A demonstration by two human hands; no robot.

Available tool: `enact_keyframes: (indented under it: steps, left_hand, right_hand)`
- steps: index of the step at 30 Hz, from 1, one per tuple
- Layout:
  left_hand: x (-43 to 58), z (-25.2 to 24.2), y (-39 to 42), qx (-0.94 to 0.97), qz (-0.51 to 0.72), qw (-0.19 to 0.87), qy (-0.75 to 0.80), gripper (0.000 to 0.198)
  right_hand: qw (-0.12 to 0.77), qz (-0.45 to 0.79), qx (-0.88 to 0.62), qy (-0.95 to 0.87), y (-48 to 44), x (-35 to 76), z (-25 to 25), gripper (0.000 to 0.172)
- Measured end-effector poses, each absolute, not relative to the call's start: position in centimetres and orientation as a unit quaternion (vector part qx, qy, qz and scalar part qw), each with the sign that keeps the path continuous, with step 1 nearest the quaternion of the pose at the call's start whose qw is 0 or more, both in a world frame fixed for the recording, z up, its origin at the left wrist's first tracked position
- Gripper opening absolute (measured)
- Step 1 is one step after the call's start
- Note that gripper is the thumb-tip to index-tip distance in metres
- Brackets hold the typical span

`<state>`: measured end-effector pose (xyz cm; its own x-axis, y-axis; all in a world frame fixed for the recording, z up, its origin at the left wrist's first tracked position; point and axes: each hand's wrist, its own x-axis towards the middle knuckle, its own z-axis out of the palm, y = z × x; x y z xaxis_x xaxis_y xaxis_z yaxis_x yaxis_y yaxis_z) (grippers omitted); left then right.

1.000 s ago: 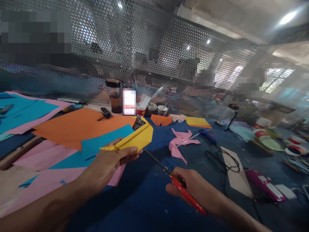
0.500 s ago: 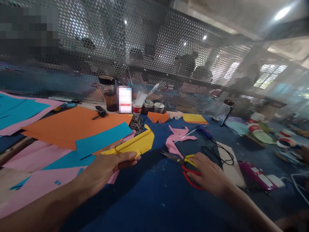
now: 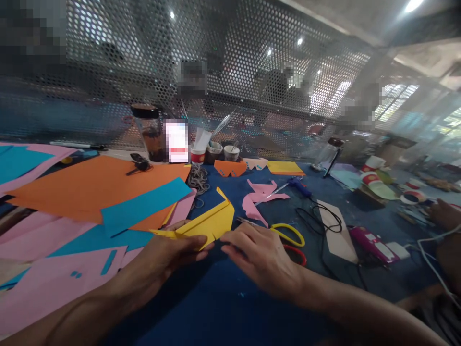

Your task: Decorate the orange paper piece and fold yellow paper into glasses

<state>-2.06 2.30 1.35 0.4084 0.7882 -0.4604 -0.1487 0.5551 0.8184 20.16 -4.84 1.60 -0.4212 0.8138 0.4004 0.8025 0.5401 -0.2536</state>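
My left hand (image 3: pixel 176 252) is closed on a folded yellow paper (image 3: pixel 211 220), thumb on top and fingers beneath. A narrow strip of this paper sticks up at its far end, and a small slit shows in its near edge. My right hand (image 3: pixel 261 252) has its fingers curled at the paper's right corner, with the fingertips on the edge. Scissors (image 3: pixel 290 234) with yellow and red handles lie on the table behind my right hand, which partly hides them. Just beyond is a pink cut-paper shape (image 3: pixel 257 197).
Orange (image 3: pixel 82 187), blue and pink sheets overlap at left. A lidded jar (image 3: pixel 148 134), a lit phone (image 3: pixel 176 142) and paper cups (image 3: pixel 198 156) stand along the perforated screen. At right are a blue glue gun (image 3: pixel 299 186) with its cord, a magenta device (image 3: pixel 372 244) and another person's hand (image 3: pixel 444 216).
My right hand has let go of the scissors, leaving them on the table, and moved left to the yellow paper. My left hand still holds the paper, now tilted more open to view.
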Motion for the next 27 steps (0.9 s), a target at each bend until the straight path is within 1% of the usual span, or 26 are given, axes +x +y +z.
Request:
enact_keyframes:
  steps: [2,7,11,13,16,21,25,27]
  left_hand:
    - [-2.1,1.1,2.2,0.352,0.305,0.768,0.44,0.049]
    - [-2.1,0.6,2.1,0.344,0.286,0.788,0.422,0.041]
    - [-1.8,0.7,1.9,0.344,0.287,0.786,0.426,0.043]
    - [-1.8,0.7,1.8,0.345,0.286,0.787,0.425,0.042]
    - [-1.8,0.7,1.8,0.351,0.279,0.783,0.431,0.038]
    - [-1.6,1.5,1.4,0.365,0.291,0.769,0.438,0.048]
    - [-1.4,2.1,1.1,0.392,0.277,0.761,0.437,0.044]
    - [-1.6,2.0,1.2,0.406,0.26,0.772,0.413,0.047]
  right_hand:
    - [0.251,0.003,-0.48,-0.841,-4.5,19.9,0.8,0.017]
    - [0.324,-0.042,-0.432,-0.841,-3.8,20.1,-0.2,0.014]
    - [0.352,-0.034,-0.413,-0.839,-3.6,20.1,-0.2,0.009]
    - [0.364,-0.032,-0.415,-0.833,-3.5,20.1,-0.2,0.006]
    - [0.376,-0.033,-0.414,-0.828,-3.3,20.2,-0.2,0.006]
    - [0.376,-0.042,-0.415,-0.828,-3.1,20.5,-0.1,0.01]
    - [0.372,-0.047,-0.42,-0.827,-3.0,20.4,-0.1,0.009]
    - [0.392,-0.031,-0.426,-0.815,-2.9,20.4,-0.3,0.007]
